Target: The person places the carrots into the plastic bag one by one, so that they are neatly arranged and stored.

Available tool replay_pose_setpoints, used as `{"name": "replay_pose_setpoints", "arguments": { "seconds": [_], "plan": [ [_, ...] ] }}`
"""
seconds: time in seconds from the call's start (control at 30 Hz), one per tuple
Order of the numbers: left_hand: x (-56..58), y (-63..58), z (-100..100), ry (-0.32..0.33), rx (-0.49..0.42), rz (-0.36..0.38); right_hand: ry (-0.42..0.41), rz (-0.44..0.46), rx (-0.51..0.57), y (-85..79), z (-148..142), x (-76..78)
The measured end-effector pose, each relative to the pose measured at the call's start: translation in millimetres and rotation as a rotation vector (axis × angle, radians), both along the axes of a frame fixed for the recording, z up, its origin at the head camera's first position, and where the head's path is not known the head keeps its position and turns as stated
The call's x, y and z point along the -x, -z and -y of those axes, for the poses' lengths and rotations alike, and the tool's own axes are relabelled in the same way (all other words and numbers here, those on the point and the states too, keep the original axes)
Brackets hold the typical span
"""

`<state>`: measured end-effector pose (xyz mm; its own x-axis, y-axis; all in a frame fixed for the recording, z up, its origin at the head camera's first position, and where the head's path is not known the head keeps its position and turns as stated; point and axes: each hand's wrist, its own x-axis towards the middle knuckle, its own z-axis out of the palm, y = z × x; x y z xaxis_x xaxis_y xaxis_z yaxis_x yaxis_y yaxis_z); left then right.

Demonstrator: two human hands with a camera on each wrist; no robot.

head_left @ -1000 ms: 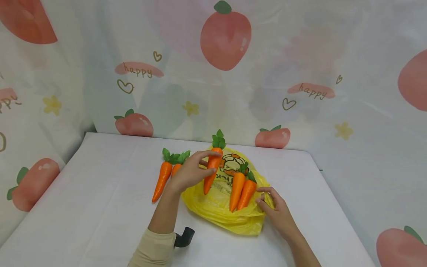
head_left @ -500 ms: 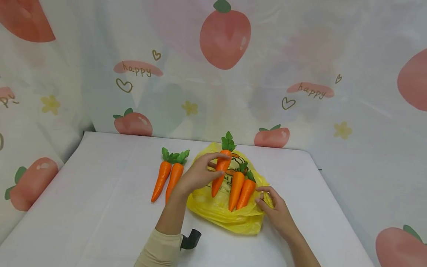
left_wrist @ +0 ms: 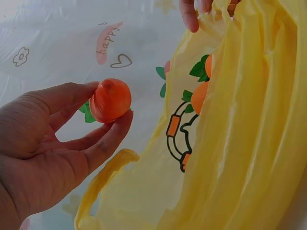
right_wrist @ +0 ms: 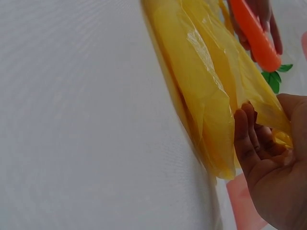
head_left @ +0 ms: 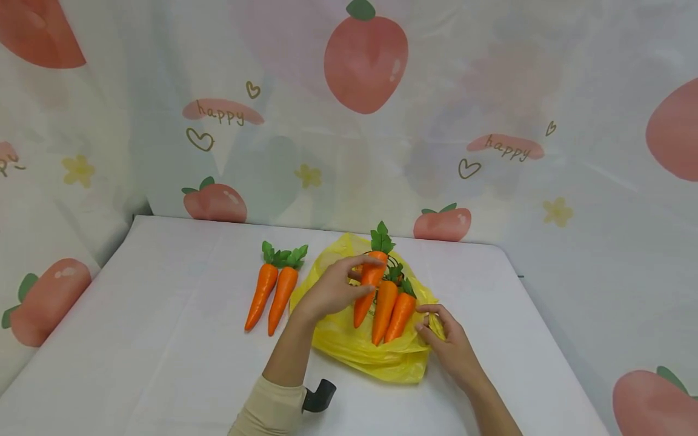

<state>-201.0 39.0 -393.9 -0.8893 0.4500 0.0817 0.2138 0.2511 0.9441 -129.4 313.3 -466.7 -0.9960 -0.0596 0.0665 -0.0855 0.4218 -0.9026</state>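
My left hand (head_left: 334, 289) pinches an orange carrot (head_left: 372, 276) with green leaves between thumb and fingers. In the left wrist view the held carrot (left_wrist: 111, 101) is seen from its tapered tip. It is over a yellow plastic bag (head_left: 360, 354) printed with a cartoon duck. Two more carrots lie side by side at the bag's opening, the left one (head_left: 385, 306) overlapped by the held carrot and the right one (head_left: 402, 319) nearer my other hand. My right hand (head_left: 451, 345) holds the bag's right edge by its handle, fingers and thumb curled round the plastic (right_wrist: 268, 105).
To the left of the bag, a pair of carrots lies on the white table (head_left: 180, 339), one (head_left: 261, 297) beside the other (head_left: 283, 297). A black angled piece (head_left: 320, 396) sticks out at my left wrist. A fruit-patterned cloth (head_left: 283, 121) hangs behind the table.
My left hand has carried the carrot rightward and slightly down, toward the two carrots at the bag. The second carrot on the left is now uncovered. My right hand stays at the bag's edge.
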Motion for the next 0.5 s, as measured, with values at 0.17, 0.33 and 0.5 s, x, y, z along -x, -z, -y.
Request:
{"name": "replay_pose_setpoints", "arguments": {
  "seconds": [0.17, 0.33, 0.5],
  "plan": [
    [1.4, 5.4, -4.7, 0.014, -0.006, -0.008, -0.003, 0.003, 0.002, -0.5, 0.5, -0.4],
    [1.0, 9.0, -9.0, 0.019, -0.004, -0.010, -0.005, -0.001, -0.003, 0.1, 0.2, -0.7],
    [-1.7, 12.0, -13.5, 0.024, -0.008, 0.007, -0.008, -0.009, -0.002, 0.4, 0.2, -0.6]
  ]
}}
